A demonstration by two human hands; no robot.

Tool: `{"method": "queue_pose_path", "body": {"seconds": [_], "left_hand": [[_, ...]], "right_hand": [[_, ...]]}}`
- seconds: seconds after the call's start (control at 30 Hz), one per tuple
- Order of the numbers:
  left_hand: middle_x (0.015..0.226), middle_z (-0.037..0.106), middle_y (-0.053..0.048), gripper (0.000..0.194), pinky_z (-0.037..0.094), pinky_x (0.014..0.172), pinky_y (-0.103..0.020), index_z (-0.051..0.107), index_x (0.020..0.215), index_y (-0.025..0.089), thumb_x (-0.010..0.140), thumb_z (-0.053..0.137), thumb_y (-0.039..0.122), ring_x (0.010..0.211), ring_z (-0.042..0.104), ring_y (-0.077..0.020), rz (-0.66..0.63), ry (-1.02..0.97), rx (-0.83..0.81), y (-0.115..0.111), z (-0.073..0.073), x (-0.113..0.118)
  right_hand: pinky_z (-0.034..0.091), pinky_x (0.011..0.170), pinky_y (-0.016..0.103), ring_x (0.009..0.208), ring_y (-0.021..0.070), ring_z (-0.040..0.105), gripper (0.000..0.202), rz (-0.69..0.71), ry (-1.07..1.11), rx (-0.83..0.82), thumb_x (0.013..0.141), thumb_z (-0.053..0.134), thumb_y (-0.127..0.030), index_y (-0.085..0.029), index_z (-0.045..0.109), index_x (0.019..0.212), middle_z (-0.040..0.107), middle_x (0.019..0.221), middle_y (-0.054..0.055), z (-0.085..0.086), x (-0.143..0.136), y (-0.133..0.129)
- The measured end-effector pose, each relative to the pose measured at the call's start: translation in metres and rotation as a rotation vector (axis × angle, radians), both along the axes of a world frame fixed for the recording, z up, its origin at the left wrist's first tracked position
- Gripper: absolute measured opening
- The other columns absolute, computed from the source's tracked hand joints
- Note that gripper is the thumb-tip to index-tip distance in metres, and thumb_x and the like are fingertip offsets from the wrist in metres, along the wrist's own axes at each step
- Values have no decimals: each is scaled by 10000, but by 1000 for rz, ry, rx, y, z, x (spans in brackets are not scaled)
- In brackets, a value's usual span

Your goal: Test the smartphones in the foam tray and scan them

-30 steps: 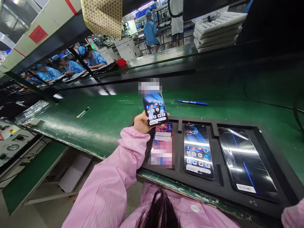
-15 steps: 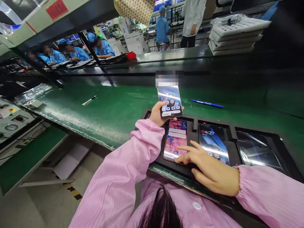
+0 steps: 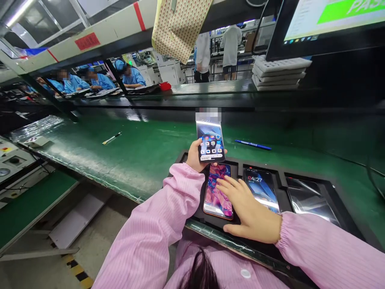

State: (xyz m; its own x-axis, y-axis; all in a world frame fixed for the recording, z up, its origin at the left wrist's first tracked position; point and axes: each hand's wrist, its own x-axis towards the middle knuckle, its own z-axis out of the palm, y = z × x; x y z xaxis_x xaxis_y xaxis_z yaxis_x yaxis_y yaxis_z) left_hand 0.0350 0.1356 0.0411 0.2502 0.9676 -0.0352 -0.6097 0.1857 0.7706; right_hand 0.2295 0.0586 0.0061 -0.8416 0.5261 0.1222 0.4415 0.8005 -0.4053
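A phone with a lit home screen (image 3: 211, 138) is held up by my left hand (image 3: 196, 157), its thumb on the left edge and fingertips showing at the right edge. Below it, a phone with a pink and purple screen (image 3: 217, 192) lies in a black tray (image 3: 238, 180). Over that phone's right side is my right hand (image 3: 249, 210), its fingers apart and nothing held; whether the fingertips touch the glass is unclear. Beside it in the tray lies a phone showing 04:27 (image 3: 261, 188), partly covered by my hand. A dark-screened phone (image 3: 311, 198) occupies the right compartment.
A blue pen (image 3: 253, 145) lies behind the tray on the green table (image 3: 144, 140). Farther left is a small brush (image 3: 111, 138). White foam trays (image 3: 278, 74) are stacked beneath a monitor (image 3: 333, 26) at the back right. Several people in blue or white sit or stand beyond.
My right hand has moved up the pink-screened phone, with its fingers more extended. That phone's clock and notifications are gone. The camera view has tilted upward, bringing the monitor into sight.
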Motion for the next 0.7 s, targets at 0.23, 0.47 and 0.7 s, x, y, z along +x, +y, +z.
{"method": "queue_pose_path", "body": {"seconds": [0.23, 0.47, 0.7], "left_hand": [[977, 667, -137, 600, 465, 393, -229, 557, 1138, 95, 814, 331, 547, 807, 661, -266, 85, -14, 93, -38, 14, -15], [866, 693, -131, 555, 455, 362, -207, 579, 1055, 136, 713, 590, 572, 748, 677, -271, -48, 331, -211, -105, 5, -87], [699, 667, -44, 572, 416, 343, -172, 568, 947, 161, 499, 830, 402, 454, 572, -122, -290, 698, -402, -97, -3, -107]], "right_hand": [[165, 1036, 660, 1369, 359, 149, 757, -196, -43, 182, 726, 579, -338, -95, 288, 1380, 238, 1473, 202, -2, -28, -3], [244, 1010, 651, 1352, 352, 203, 676, -387, 125, 192, 815, 491, -385, -156, 228, 1395, 292, 1447, 177, 21, -2, -11], [345, 1011, 570, 1318, 344, 294, 542, -283, 180, 138, 854, 474, -376, -254, 327, 1362, 368, 1412, 105, 46, 62, -32]]}}
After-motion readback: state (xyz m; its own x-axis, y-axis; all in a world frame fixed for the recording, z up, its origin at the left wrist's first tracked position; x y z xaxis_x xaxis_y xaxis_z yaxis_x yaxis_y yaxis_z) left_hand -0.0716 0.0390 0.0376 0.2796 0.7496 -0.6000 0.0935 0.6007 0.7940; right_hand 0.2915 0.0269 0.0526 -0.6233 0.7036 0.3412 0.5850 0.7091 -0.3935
